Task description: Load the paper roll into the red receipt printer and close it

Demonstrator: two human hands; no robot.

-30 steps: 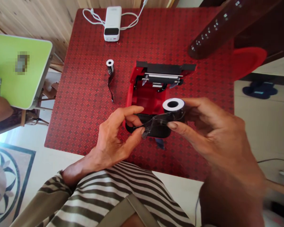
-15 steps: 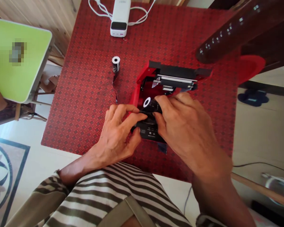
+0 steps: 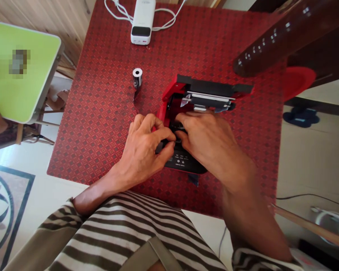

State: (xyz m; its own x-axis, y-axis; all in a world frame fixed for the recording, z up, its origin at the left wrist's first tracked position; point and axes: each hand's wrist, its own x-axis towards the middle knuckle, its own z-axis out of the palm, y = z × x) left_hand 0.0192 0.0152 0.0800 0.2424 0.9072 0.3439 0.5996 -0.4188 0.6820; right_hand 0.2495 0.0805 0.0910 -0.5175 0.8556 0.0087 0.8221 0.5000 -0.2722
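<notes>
A small red and black printer (image 3: 192, 96) lies on the red patterned tablecloth (image 3: 107, 124) with its lid open. Both hands are over its front half. My right hand (image 3: 206, 139) reaches into the open bay, its fingers curled over a black roll that is almost wholly hidden beneath them. My left hand (image 3: 145, 146) pinches the dark loose end of that roll at the printer's front left edge, thumb against forefinger. A second, smaller dark roll (image 3: 137, 75) with a white core stands to the left of the printer, a strip trailing from it.
A white power bank (image 3: 142, 22) with a white cable lies at the table's far edge. A green-topped side table (image 3: 19, 75) stands at the left. A dark wooden chair part (image 3: 282, 34) and a red seat (image 3: 298, 81) are at the right. The floor lies below the table's near edge.
My right hand has brought the black roll from above the printer's front down into the open bay. My left hand followed, keeping hold of the loose end. The roll is now mostly hidden.
</notes>
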